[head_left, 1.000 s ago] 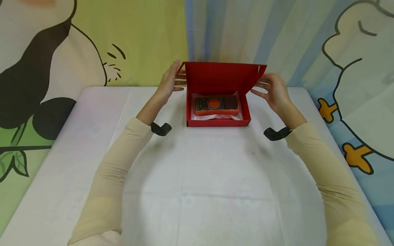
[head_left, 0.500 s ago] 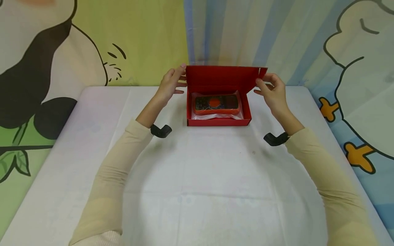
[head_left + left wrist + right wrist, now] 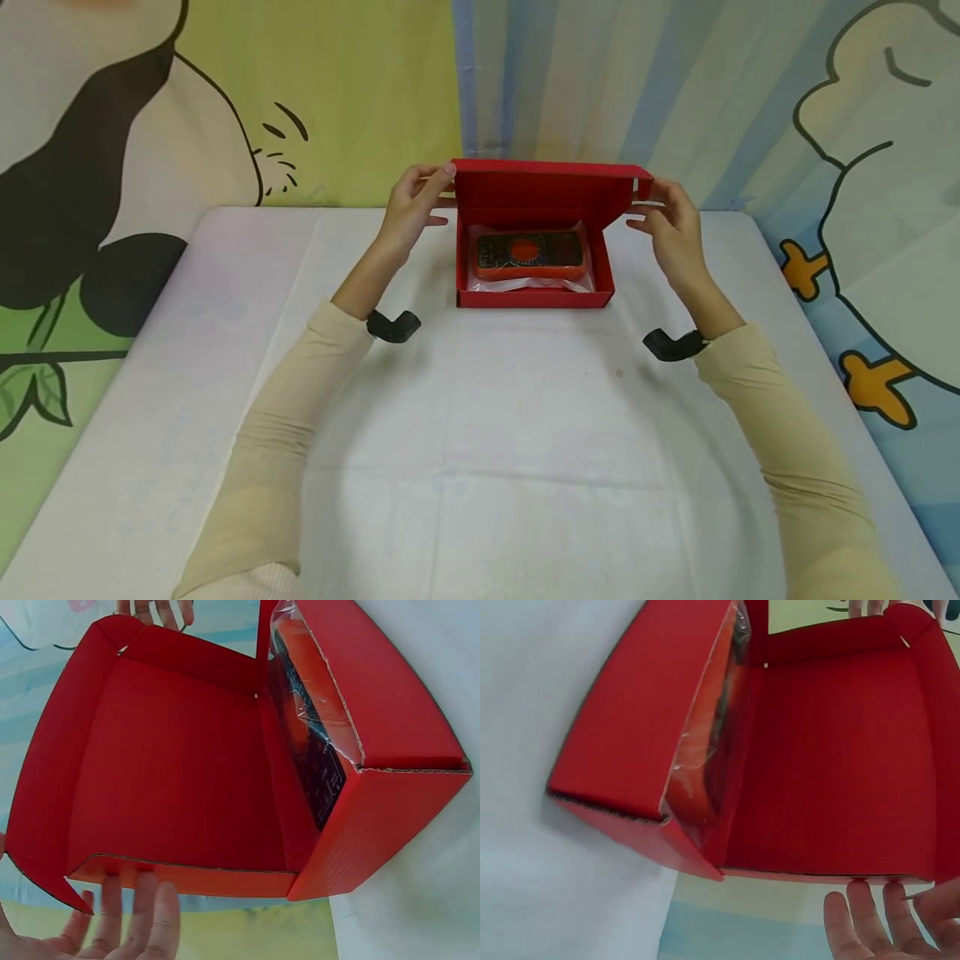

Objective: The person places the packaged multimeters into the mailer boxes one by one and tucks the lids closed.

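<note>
A red cardboard box point(image 3: 536, 300) stands at the far side of the table, its lid point(image 3: 542, 190) raised. Inside lies an orange and black multimeter point(image 3: 527, 250) in clear plastic. My left hand point(image 3: 405, 208) holds the lid's left front corner, with the thumb by the front flap and the fingers along the side, as the left wrist view shows. At the opposite corner my right hand point(image 3: 677, 229) holds the lid; its fingertips point(image 3: 859, 889) touch the side and the thumb is near the flap.
The table point(image 3: 480, 417) has a white cloth. Right behind the box hangs a printed curtain point(image 3: 555, 83). Each wrist carries a black camera mount, one on the left point(image 3: 393, 327) and one on the right point(image 3: 673, 345).
Both hands have come to the lid's corners; the right thumb has moved to the side flap, then lower. The lid's front flap now bends toward me. The multimeter has stayed put.
</note>
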`<state>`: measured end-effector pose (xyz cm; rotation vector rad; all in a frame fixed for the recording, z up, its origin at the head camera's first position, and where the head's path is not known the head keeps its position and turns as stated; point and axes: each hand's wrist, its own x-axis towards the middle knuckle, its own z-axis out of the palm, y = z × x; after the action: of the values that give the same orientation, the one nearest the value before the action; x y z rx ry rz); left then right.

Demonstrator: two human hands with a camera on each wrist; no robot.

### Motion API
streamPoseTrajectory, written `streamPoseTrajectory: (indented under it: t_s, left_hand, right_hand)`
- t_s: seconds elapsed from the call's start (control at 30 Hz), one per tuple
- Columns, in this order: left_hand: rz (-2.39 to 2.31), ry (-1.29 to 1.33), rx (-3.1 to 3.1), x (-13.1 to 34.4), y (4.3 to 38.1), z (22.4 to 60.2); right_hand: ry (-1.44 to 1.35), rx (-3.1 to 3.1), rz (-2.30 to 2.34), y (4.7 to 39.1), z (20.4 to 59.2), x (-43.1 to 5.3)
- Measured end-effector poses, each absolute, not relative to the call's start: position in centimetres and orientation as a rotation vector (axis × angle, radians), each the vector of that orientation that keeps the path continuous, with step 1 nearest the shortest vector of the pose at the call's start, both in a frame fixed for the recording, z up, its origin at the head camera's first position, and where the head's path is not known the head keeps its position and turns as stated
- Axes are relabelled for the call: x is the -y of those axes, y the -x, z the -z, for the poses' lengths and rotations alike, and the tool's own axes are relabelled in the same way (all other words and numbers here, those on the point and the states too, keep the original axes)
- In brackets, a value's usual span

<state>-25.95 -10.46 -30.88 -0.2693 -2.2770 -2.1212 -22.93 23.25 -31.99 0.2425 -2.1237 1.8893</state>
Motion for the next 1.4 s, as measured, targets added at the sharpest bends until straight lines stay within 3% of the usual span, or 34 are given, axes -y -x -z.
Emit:
streamPoseTrajectory:
  t_s: [0.23,0.7,1.4]
  left_hand:
    - [2.161,0.283,2.219,10.7,25.8,30.9]
    - [1.971,0.366,2.31,11.8,24.8,32.3]
    - [1.695,0.429,2.406,12.6,22.5,34.4]
  right_hand:
    - [-0.339,1.948,-2.093,22.7,31.5,-23.6]
    - [-0.416,2.459,-1.656,21.7,31.2,-25.0]
    - [-0.458,2.633,-1.467,19.3,33.0,-26.2]
